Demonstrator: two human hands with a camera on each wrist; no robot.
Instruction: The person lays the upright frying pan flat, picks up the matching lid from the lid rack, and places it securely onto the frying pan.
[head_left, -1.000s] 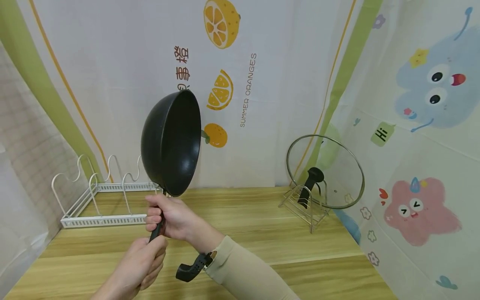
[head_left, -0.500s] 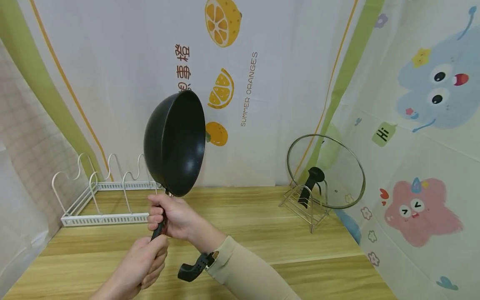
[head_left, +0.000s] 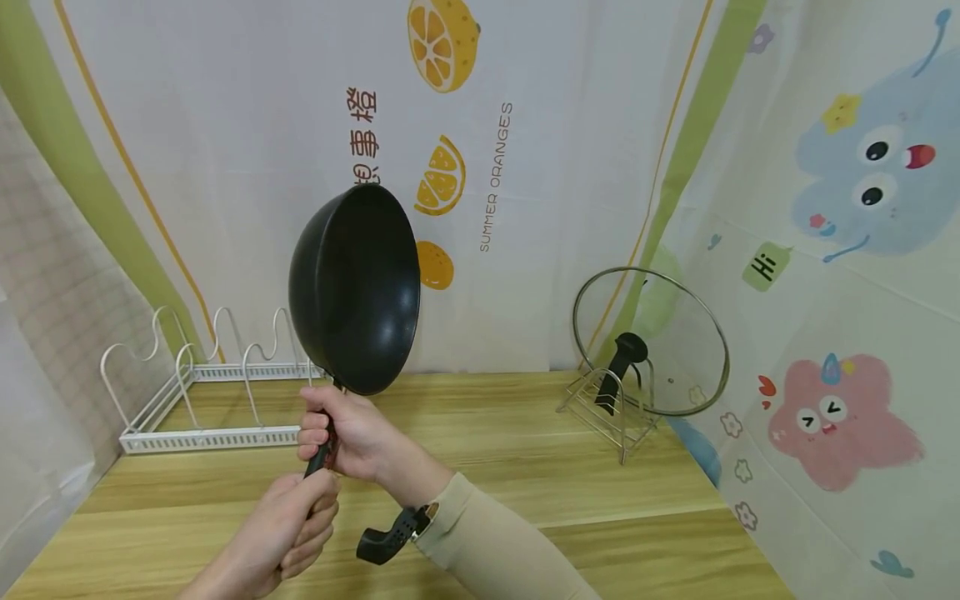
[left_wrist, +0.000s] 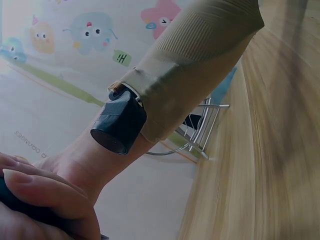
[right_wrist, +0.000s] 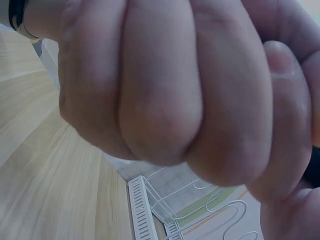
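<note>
A black wok [head_left: 360, 292] is held up over the table, bowl upward and its dark inside turned to the right. Both hands grip its black handle [head_left: 318, 463]. My right hand [head_left: 352, 437] wraps the handle just below the bowl. Lower down, my left hand [head_left: 288, 525] holds the handle's end, its fingers curled and covering it. In the left wrist view, a thumb [left_wrist: 42, 187] lies over part of the dark handle, and the other arm's sleeve [left_wrist: 185, 65] crosses above. Curled fingers [right_wrist: 160, 90] fill most of the right wrist view.
A white rack [head_left: 213, 439] with wavy wire dividers stands at the left back of the wooden table [head_left: 465, 442]. At the right, a small wire stand [head_left: 624, 433] holds a glass lid [head_left: 686, 342] with a black handle [head_left: 621, 371]. Printed curtains hang behind.
The wok has shifted slightly right and turned so that more of its inside shows. Both hands keep their grip on the handle.
</note>
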